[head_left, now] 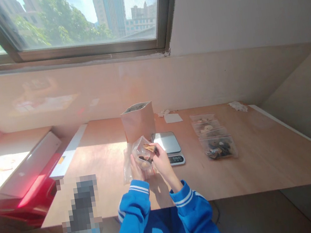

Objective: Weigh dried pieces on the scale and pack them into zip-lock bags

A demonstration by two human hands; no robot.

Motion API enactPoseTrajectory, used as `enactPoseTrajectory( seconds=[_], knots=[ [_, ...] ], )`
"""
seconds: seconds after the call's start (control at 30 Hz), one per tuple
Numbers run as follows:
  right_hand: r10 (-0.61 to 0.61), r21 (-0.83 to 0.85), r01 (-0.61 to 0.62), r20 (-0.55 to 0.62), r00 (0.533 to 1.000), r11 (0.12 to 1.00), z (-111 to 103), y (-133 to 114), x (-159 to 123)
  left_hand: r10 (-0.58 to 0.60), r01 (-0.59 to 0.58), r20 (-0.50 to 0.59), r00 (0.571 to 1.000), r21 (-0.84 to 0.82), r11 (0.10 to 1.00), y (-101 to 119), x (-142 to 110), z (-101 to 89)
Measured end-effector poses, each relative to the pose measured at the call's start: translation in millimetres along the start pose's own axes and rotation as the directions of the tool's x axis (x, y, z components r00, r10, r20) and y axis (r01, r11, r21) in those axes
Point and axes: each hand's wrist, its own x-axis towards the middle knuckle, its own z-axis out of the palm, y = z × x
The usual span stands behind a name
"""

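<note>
My left hand (136, 169) is closed on the side of a clear plastic bag (139, 145), whose mouth faces up. Dark and pale bits show inside the bag. At the bag's opening, my right hand (161, 162) pinches a flat brown dried piece (149, 147); its exact kind is too small to tell. Just right of the bag lies a kitchen scale (166, 142) with a silver plate and a dark display panel, partly covered by my right hand. Behind the clear bag stands an open brown paper bag (138, 123).
Several clear zip bags (220, 147) of dark and pale dried food overlap on the right of the table (256, 163). White paper (173, 118) and crumpled tissue (238, 106) lie toward the wall. A pixelated dark object (82, 205) is at the left front, near a red chair (36, 200).
</note>
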Motion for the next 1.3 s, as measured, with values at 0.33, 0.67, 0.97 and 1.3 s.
enactPoseTrajectory(
  seconds=[0.33,0.67,0.97,1.3],
  knots=[
    [-0.155,0.200,0.167,-0.074,0.985,0.966,-4,-35,59,-0.100,0.094,-0.007,0.995,-0.283,0.954,1,0,-2.2],
    [-0.501,-0.181,0.582,0.349,0.792,0.793,14,-71,177,-0.163,0.178,0.072,0.984,-0.344,0.922,7,-3,-7.5],
    [-0.386,-0.349,0.590,0.502,0.774,0.728,19,-73,184,-0.333,0.215,-0.084,0.939,-0.610,0.763,-10,15,3.6],
    [0.262,-0.750,0.536,0.647,0.716,0.388,34,-138,185,-0.326,0.206,-0.085,0.942,-0.620,0.757,-14,16,2.2]
  ],
)
